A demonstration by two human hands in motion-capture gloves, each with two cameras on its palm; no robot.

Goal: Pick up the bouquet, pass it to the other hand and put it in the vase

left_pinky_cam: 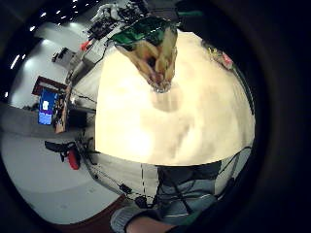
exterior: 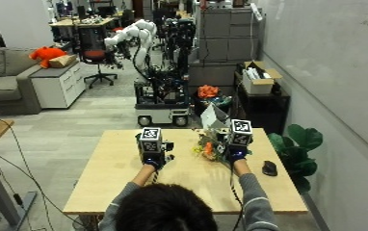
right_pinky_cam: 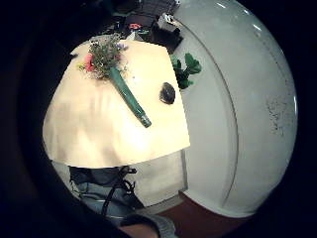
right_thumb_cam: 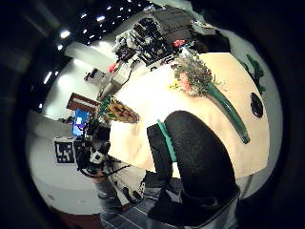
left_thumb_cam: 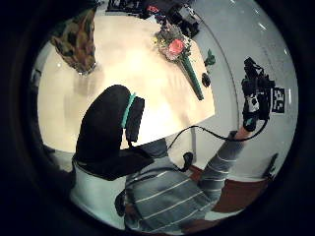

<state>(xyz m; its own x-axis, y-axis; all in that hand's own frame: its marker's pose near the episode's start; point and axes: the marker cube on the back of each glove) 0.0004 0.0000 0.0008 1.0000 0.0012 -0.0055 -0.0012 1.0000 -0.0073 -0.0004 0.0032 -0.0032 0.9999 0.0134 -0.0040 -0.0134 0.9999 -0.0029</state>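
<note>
Cone-wrapped bouquet (right_pinky_cam: 113,74) flat on smooth pale wooden table (right_pinky_cam: 99,134), glass vase (left_pinky_cam: 154,58) upright.

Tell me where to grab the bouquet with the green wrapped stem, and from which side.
Grip the bouquet by its long green wrapped stem, coming down from above. It lies flat on the light wooden table, flower head toward the far edge, stem end pointing toward the person. The stem is narrow and bare of blooms, so fingers should close round it without crushing flowers.
</note>
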